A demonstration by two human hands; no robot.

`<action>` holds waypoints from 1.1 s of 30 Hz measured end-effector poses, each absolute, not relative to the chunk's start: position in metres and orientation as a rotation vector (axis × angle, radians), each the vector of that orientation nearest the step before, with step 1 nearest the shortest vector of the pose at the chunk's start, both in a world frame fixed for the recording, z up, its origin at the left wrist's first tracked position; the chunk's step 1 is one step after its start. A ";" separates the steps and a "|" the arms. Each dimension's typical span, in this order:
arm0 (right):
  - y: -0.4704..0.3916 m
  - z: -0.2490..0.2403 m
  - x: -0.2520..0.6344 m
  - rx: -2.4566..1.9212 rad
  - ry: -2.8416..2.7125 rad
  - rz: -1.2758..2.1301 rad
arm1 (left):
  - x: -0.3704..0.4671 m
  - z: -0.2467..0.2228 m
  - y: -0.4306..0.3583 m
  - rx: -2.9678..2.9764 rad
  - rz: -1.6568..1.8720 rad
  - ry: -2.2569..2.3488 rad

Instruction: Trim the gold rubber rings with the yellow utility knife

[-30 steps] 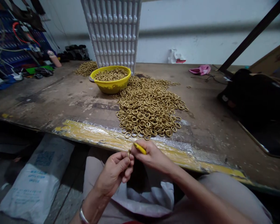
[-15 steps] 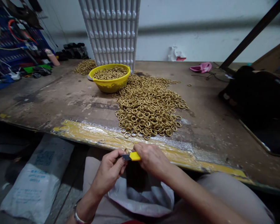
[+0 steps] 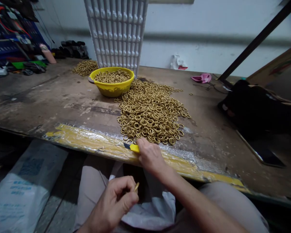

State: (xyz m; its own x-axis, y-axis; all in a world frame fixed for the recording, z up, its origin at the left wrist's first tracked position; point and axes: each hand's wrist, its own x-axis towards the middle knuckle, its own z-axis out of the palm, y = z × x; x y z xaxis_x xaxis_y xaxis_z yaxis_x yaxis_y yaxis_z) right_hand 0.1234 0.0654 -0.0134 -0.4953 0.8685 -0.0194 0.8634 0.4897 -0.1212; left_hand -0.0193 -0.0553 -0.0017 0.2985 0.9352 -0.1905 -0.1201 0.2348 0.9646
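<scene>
My left hand (image 3: pixel 117 202) pinches a gold-coloured ring (image 3: pixel 136 186) between thumb and forefinger, low over my lap. Below and beside it a white bag (image 3: pixel 152 212) lies open between my legs, its inside dark. My right hand (image 3: pixel 149 155) is closed round the yellow handle of a utility knife (image 3: pixel 134 148), whose dark blade points left. That hand is over the taped table edge, its fingertips at the near rim of a big pile of rings (image 3: pixel 152 110). Whether those fingertips also touch a ring I cannot tell.
A yellow basin (image 3: pixel 113 88) full of rings stands behind the pile, before a grey ribbed panel (image 3: pixel 118 35). Another ring heap (image 3: pixel 85 67) lies farther left. At right are a pink cloth (image 3: pixel 202 78), a black bundle (image 3: pixel 251 106) and a phone (image 3: pixel 269 158). A printed sack (image 3: pixel 21 184) lies below left.
My hands have parted. The left, holding a ring, has dropped towards my lap, while the right has moved up to the pile's near edge with the knife. The view has shifted slightly.
</scene>
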 end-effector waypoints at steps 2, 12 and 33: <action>0.068 -0.017 0.119 -1.591 -2.674 0.155 | -0.020 -0.015 -0.051 0.774 0.941 0.850; 0.074 -0.008 0.132 -1.575 -2.170 0.990 | -0.023 -0.045 -0.026 0.397 0.988 0.732; 0.049 -0.005 0.137 -1.310 -1.502 1.833 | 0.000 -0.038 -0.010 0.782 1.129 1.241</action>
